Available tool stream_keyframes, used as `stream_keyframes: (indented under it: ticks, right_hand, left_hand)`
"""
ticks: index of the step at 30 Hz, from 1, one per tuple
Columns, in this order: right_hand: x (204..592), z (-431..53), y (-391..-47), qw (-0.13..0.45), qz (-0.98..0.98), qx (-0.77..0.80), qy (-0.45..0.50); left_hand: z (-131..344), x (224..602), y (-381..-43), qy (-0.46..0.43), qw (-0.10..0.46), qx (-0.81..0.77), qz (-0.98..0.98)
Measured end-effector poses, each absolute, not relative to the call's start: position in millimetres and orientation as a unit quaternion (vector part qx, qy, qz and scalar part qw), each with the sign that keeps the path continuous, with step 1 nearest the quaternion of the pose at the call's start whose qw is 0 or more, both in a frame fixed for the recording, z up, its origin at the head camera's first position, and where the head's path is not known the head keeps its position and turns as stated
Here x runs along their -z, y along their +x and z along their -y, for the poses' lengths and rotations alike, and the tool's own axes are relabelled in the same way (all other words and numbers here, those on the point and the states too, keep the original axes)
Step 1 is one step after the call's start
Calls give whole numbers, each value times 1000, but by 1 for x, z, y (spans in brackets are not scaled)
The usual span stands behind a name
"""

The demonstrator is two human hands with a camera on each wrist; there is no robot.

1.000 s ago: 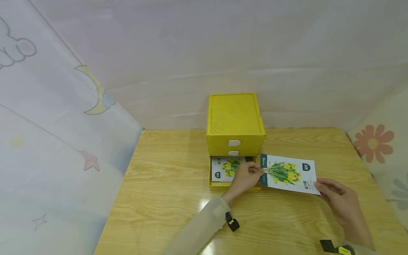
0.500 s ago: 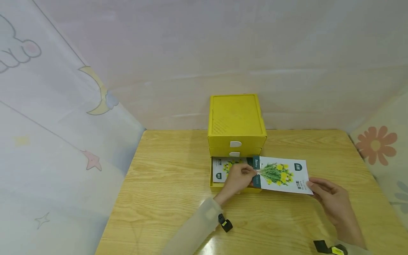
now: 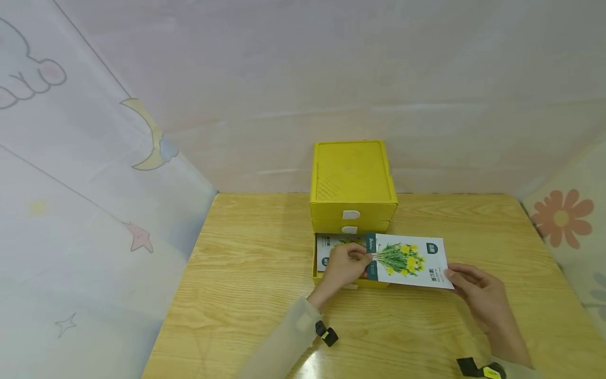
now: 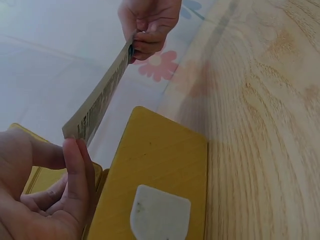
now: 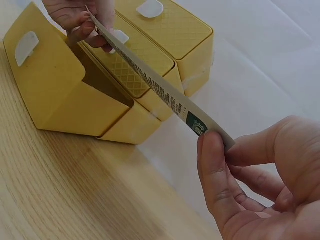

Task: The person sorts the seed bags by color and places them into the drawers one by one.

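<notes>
A white seed packet (image 3: 412, 261) with yellow flowers and a dark green band is stretched between both hands. My left hand (image 3: 344, 265) pinches its green-banded end above the pulled-out bottom drawer (image 3: 374, 284) of a yellow drawer box (image 3: 352, 171). At the opposite end my right hand (image 3: 483, 297) pinches the corner between thumb and fingers. Inside the drawer lies another seed packet (image 3: 326, 247), partly covered by my left hand. In the right wrist view the held packet (image 5: 150, 75) appears nearly edge-on, tilted above the drawer's side wall.
The upper two drawers, with white tabs (image 3: 351, 215), are pushed in. The box stands on a wooden table (image 3: 255, 247) near its back edge. A pale printed cloth (image 3: 265, 95) hangs behind and along the sides.
Both hands have moved left with the seed packet, bringing its green-banded end from beside the drawer to over it. The packet in the drawer is now more covered.
</notes>
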State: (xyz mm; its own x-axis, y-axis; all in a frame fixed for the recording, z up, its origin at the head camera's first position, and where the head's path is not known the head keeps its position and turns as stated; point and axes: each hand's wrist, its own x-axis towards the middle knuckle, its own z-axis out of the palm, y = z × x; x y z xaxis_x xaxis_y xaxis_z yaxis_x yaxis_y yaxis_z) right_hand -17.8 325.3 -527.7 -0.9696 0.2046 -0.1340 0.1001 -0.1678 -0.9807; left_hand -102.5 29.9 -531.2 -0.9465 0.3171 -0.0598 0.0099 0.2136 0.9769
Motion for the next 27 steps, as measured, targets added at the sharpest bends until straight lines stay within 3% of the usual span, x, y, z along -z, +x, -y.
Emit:
stream_keyframes:
  ticks: [27]
  right_hand:
    - [527, -288, -23, -26, 710, -699, -83]
  left_hand:
    - [16, 532, -97, 93, 87, -635, -762]
